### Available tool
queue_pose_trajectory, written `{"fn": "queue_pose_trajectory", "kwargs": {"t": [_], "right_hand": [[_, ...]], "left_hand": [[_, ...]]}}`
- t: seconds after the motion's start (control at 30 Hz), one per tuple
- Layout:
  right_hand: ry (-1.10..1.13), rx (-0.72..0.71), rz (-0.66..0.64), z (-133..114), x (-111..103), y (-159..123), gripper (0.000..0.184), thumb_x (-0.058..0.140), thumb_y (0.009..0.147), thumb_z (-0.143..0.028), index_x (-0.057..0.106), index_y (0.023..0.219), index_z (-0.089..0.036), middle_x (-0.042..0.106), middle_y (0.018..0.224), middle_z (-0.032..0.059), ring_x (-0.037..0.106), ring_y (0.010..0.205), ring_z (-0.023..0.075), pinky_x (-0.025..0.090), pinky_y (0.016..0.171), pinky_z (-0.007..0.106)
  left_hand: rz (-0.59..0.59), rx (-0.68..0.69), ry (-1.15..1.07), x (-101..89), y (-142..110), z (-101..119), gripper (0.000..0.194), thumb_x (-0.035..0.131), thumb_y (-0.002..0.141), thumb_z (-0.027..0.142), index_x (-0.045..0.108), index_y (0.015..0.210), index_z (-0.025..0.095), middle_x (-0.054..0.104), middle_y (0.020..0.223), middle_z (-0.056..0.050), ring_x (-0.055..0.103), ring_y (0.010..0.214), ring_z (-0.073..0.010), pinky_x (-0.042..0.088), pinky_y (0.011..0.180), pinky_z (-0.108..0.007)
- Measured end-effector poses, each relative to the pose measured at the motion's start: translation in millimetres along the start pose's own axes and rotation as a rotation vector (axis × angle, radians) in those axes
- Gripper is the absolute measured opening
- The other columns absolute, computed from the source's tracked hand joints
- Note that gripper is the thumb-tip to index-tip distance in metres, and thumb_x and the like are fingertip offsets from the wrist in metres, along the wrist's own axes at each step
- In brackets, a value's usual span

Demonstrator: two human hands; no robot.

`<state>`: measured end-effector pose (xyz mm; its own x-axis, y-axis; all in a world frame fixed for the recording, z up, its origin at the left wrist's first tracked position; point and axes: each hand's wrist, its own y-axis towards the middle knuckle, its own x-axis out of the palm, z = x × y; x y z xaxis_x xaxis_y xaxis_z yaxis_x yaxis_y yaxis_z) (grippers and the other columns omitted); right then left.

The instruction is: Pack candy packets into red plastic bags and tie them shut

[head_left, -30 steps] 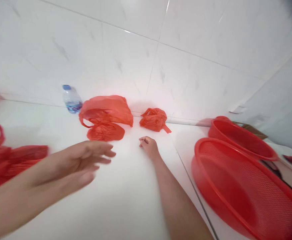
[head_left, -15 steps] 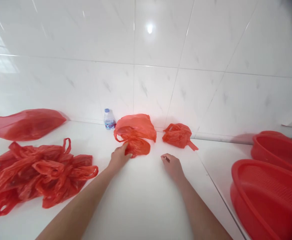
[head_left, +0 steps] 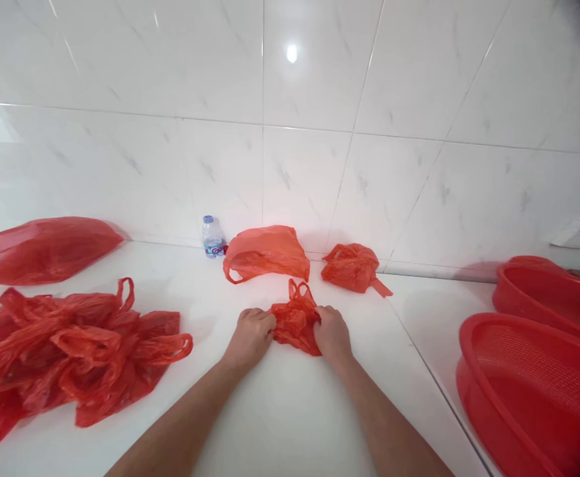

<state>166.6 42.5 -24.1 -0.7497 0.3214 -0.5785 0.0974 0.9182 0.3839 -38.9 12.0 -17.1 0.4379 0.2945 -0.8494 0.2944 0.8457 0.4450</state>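
A small crumpled red plastic bag (head_left: 296, 319) lies on the white counter (head_left: 280, 411) in front of me. My left hand (head_left: 251, 331) grips its left side and my right hand (head_left: 332, 331) grips its right side. Its handles stick up between my hands. Just behind it lie a larger red bag (head_left: 266, 252) and a knotted red bag (head_left: 352, 266), both against the tiled wall.
A small water bottle (head_left: 212, 236) stands by the wall. A heap of red bags (head_left: 66, 351) covers the left of the counter, with a long filled red bag (head_left: 42, 248) behind it. Two red mesh baskets (head_left: 533, 391) sit at the right.
My left hand pulled the small bag from under the larger bag toward me. My right hand moved in and took its other side. The view swung left and steadied.
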Motion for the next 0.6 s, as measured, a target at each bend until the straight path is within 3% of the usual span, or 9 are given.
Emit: {"fn": "queue_pose_trajectory", "kwargs": {"t": [0.07,0.2,0.3,0.37,0.43,0.47,0.6], "right_hand": [[0.032,0.078,0.048,11,-12,7,0.012,0.044,0.066,-0.012,0.053,0.068,-0.021,0.055,0.069,0.0007,0.048,0.066,0.0169,0.036,0.061,0.027],[0.099,0.191,0.170,25,-33,16,0.005,0.041,0.070,-0.019,0.044,0.071,-0.022,0.048,0.063,-0.0035,0.043,0.057,0.0139,0.034,0.052,0.024],[0.151,0.199,0.190,24,-38,15,0.006,0.042,0.071,-0.020,0.044,0.076,-0.022,0.048,0.067,-0.0034,0.044,0.059,0.0138,0.037,0.051,0.023],[0.187,0.164,0.182,16,-35,11,0.011,0.043,0.072,-0.020,0.047,0.083,-0.021,0.053,0.074,-0.0017,0.048,0.064,0.0145,0.040,0.056,0.024],[0.194,0.056,0.172,5,-30,4,0.016,0.045,0.073,-0.019,0.048,0.089,-0.021,0.055,0.083,0.0005,0.051,0.070,0.0152,0.042,0.061,0.025],[0.176,-0.037,0.163,-2,-27,0,0.016,0.045,0.073,-0.017,0.048,0.088,-0.021,0.055,0.086,0.0015,0.051,0.073,0.0155,0.043,0.064,0.026],[0.024,-0.522,0.098,-34,-7,-25,0.014,0.045,0.070,-0.007,0.044,0.073,-0.021,0.053,0.087,0.0045,0.049,0.080,0.0175,0.043,0.072,0.030]], "left_hand": [[0.030,-0.032,0.031,-5.8,-1,-8,0.019,0.044,0.069,0.002,0.049,0.066,0.020,0.057,0.065,0.000,0.052,0.072,-0.0188,0.039,0.082,-0.041],[0.087,-0.077,0.055,-13.0,-2,-16,0.018,0.042,0.075,0.006,0.051,0.068,0.020,0.058,0.067,-0.002,0.054,0.071,-0.0197,0.037,0.087,-0.047],[0.137,-0.064,0.022,-13.5,-3,-10,0.023,0.042,0.078,0.007,0.055,0.092,0.020,0.063,0.096,-0.006,0.056,0.092,-0.0210,0.039,0.091,-0.042],[0.226,-0.055,-0.063,-13.1,-3,-4,0.037,0.046,0.081,0.014,0.046,0.118,0.019,0.053,0.123,-0.010,0.048,0.114,-0.0225,0.038,0.096,-0.040],[0.315,-0.094,-0.176,-13.2,-4,1,0.049,0.051,0.084,0.027,0.038,0.130,0.018,0.045,0.131,-0.012,0.043,0.121,-0.0246,0.038,0.099,-0.041],[0.333,-0.133,-0.236,-13.7,-4,4,0.049,0.052,0.084,0.034,0.040,0.129,0.018,0.047,0.127,-0.013,0.045,0.118,-0.0257,0.039,0.097,-0.042],[0.236,-0.323,-0.711,-19.2,-5,13,0.038,0.049,0.084,0.048,0.062,0.101,0.017,0.060,0.099,-0.010,0.057,0.094,-0.0255,0.044,0.087,-0.041]]}}
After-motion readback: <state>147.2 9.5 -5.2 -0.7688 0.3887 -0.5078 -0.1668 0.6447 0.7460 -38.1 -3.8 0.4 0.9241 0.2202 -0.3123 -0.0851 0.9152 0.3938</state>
